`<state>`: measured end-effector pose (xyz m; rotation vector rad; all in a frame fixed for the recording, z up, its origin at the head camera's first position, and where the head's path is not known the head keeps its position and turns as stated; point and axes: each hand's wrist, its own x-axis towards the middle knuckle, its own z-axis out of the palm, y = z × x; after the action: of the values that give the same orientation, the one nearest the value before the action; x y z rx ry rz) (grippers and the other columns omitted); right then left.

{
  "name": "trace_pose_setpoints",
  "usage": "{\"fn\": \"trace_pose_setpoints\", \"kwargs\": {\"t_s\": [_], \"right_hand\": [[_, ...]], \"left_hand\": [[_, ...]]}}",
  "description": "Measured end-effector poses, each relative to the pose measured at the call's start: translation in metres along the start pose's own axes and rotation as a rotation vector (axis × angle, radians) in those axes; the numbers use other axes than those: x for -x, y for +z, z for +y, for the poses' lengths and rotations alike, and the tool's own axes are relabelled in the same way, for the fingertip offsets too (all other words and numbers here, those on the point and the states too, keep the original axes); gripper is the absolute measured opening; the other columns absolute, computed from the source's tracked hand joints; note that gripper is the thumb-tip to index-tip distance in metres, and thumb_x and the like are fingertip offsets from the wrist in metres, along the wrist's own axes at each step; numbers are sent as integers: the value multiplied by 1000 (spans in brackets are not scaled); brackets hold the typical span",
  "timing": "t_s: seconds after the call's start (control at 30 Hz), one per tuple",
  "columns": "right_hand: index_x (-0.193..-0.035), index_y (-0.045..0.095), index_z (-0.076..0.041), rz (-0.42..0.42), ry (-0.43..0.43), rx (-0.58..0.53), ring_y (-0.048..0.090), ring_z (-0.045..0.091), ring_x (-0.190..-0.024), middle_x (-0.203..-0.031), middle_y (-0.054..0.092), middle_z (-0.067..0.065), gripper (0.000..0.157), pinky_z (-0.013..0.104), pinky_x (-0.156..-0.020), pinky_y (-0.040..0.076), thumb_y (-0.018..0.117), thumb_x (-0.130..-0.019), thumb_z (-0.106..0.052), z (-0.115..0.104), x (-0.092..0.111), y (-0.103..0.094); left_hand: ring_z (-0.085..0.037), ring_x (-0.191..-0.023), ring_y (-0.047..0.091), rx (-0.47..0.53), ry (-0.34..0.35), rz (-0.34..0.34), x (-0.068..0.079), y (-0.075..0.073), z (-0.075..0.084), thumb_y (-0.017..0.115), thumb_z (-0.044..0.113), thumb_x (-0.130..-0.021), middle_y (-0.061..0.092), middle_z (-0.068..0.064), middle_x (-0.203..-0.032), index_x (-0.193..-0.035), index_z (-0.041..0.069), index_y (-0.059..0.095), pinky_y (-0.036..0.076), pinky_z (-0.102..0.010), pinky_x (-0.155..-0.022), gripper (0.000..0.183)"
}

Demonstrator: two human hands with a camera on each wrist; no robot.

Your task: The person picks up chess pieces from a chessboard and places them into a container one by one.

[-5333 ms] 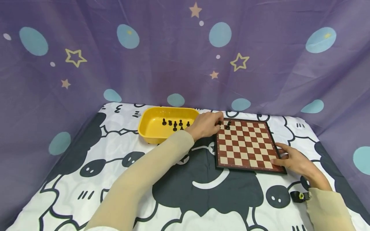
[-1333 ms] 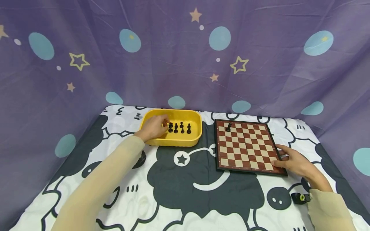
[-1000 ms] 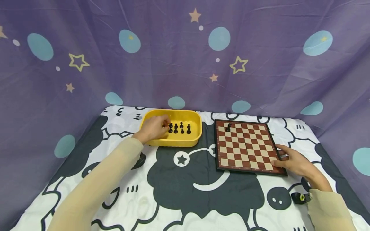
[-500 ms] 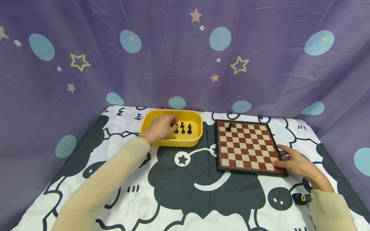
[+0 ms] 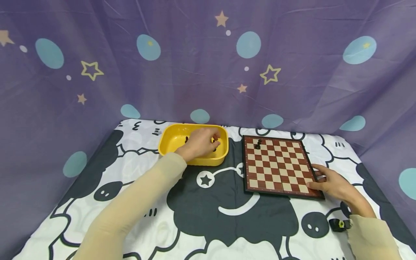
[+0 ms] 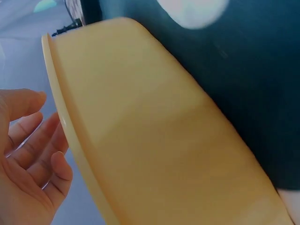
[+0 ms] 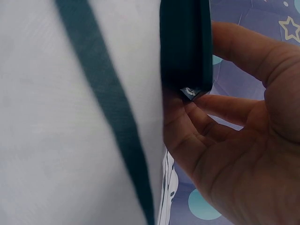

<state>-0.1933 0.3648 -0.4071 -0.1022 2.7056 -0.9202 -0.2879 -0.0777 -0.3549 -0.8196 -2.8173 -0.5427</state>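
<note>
My left hand (image 5: 199,141) reaches down into a yellow tray (image 5: 170,135), loosely bent fingers over its right half, by black chess pieces (image 5: 214,148). Another black piece (image 5: 186,139) shows left of the hand; other pieces are hidden under it. In the left wrist view the left hand (image 6: 30,159) is behind the tray's rim, thumb apart from the fingers, with no piece visible between them. My right hand (image 5: 331,183) grips the near right edge of a red-and-cream chessboard (image 5: 276,164). In the right wrist view its fingers sit on both sides of the dark board edge (image 7: 187,42).
Black chess pieces (image 5: 258,144) stand near the board's far left corner. A white and dark grey cartoon-patterned cloth (image 5: 234,224) lies under everything. A purple curtain (image 5: 195,72) hangs close behind the tray and board. A black strap (image 5: 339,224) circles my right wrist.
My left hand has come from the board back to the tray, then slid from its left side to its right, uncovering the leftmost piece. The right hand stays on the board.
</note>
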Motion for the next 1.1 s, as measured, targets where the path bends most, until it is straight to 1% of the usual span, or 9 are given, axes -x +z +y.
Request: {"fn": "trace_pose_setpoints", "kwargs": {"t_s": [0.23, 0.4, 0.6, 0.73, 0.87, 1.1], "right_hand": [[-142, 22, 14, 1, -2, 0, 60, 29, -94, -120, 49, 31, 94, 34, -71, 48, 75, -81, -35, -1, 0, 0], [-143, 21, 14, -7, 11, 6, 60, 30, -95, -122, 48, 32, 96, 36, -73, 48, 74, -81, -37, -1, -1, 0], [-143, 20, 14, -9, 18, -3, 60, 31, -97, -123, 47, 32, 97, 38, -75, 48, 74, -81, -38, -2, 0, 0], [-143, 19, 14, -7, 18, -6, 60, 31, -97, -123, 47, 32, 97, 38, -74, 48, 74, -82, -37, -2, 1, -1], [-144, 20, 13, -6, 15, -8, 59, 30, -96, -123, 47, 32, 97, 37, -74, 48, 74, -81, -37, -1, 1, 0], [-144, 20, 13, -5, 10, -10, 60, 30, -96, -121, 48, 31, 97, 35, -74, 47, 75, -81, -36, 0, -1, 0]], "left_hand": [[-12, -81, 59, 2, 58, 10, -11, 12, 16, 69, 24, -86, 66, 5, -92, -99, 15, 67, 48, -31, -72, 16], [-11, -82, 59, 23, 81, -24, -18, 17, 27, 67, 27, -89, 66, 5, -95, -99, 17, 65, 47, -30, -72, 14], [-10, -82, 58, 64, 83, -44, -29, 19, 41, 65, 29, -91, 66, 3, -97, -103, 18, 64, 47, -29, -72, 16], [-10, -83, 58, 80, 93, -48, -37, 25, 49, 65, 28, -90, 66, 6, -97, -103, 17, 65, 47, -28, -73, 17], [-9, -82, 58, 100, 93, -47, -44, 33, 53, 66, 26, -90, 66, 6, -97, -102, 18, 65, 47, -27, -71, 14], [-9, -78, 56, 136, 83, -77, -50, 43, 61, 64, 24, -92, 64, 5, -97, -107, 16, 64, 46, -26, -70, 18]]}}
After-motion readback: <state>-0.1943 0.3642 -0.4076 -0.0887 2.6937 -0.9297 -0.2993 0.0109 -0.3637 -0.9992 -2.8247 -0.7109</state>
